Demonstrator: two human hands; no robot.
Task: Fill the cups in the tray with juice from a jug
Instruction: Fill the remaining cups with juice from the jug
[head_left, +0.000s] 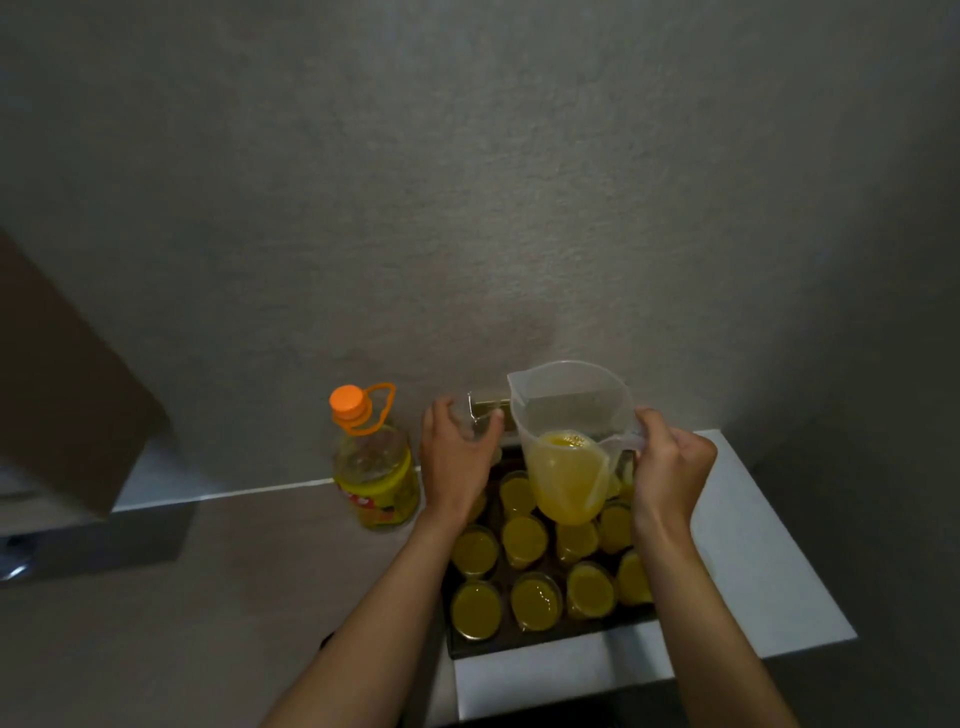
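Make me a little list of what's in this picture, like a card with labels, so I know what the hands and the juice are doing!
Right hand: right hand grips the handle of the clear jug
Jug: lifted above the tray, some juice left in the bottom
Left hand: left hand holds a clear empty cup at the tray's far left corner
Tray: dark tray on a white counter
Cups: filled cups hold yellow juice
Bottle: juice bottle with an orange cap, left of the tray

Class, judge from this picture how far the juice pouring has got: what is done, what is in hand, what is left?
Done: every cup visible in the tray holds juice. In hand: the right hand grips the jug, partly full, while the left hand holds an empty cup. Left: filling that cup; cups hidden behind the jug cannot be judged.
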